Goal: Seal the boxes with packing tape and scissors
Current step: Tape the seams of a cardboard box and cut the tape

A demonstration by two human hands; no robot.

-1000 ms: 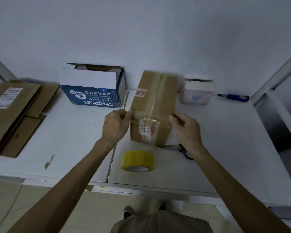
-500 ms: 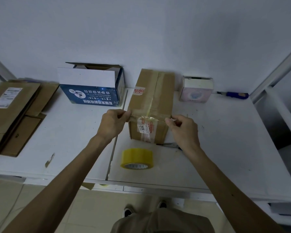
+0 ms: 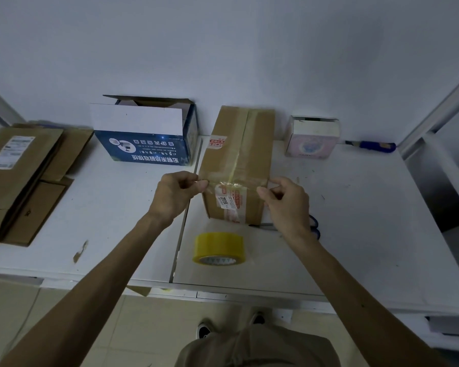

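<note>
Box (image 3: 245, 154): stands on your table (image 3: 355, 234).
Strip (image 3: 233, 184): 1 clear piece across the Box's near top edge.
Left hand (image 3: 176, 193): you pinch the Strip's left end.
Right hand (image 3: 289, 205): you pinch its right end.
Roll (image 3: 219, 247): yellow, just in front of the Box.
Scissors (image 3: 315, 224): behind your right wrist.

Brown cardboard box (image 3: 236, 165) on white table (image 3: 355, 221), long axis running away from person, top seam taped. Clear tape strip (image 3: 233, 184) stretched across near top edge, wrinkled at middle. Left hand (image 3: 175, 193) pinches strip's left end at box's left corner. Right hand (image 3: 286, 201) pinches right end at right corner. Yellow tape roll (image 3: 219, 249) near box's front, apart from it. Blue-handled scissors (image 3: 314, 226) largely hidden behind right wrist. Open blue-and-white carton (image 3: 143, 144) left of box. Small pink box (image 3: 312, 140) right. Flattened cardboard (image 3: 19, 176) far left.
</note>
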